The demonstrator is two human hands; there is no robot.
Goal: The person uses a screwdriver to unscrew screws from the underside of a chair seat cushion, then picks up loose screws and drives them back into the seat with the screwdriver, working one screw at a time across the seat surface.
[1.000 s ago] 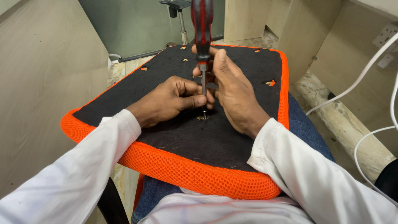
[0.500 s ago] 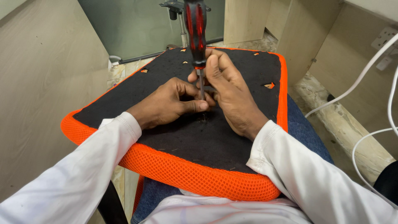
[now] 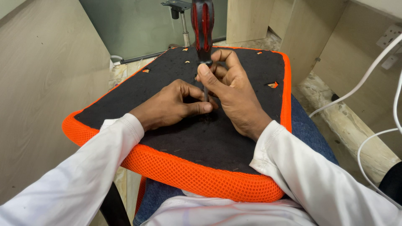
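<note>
The setting is an office interior under fit-out or furniture assembly. Indicators: light laminate partition panels (image 3: 37,104), a frosted glass panel (image 3: 134,25), a wall socket (image 3: 389,35) with white cables (image 3: 360,81), a chair gas-lift base (image 3: 181,12), and a debris-strewn floor.

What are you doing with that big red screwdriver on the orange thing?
A person in white sleeves has an orange seat cushion lying upside down across their lap, black underside up. The right hand holds a red and black screwdriver upright, its tip pressed down near the middle of the black underside. The left hand pinches the metal shaft close to the tip. White cables hang at the right.
</note>
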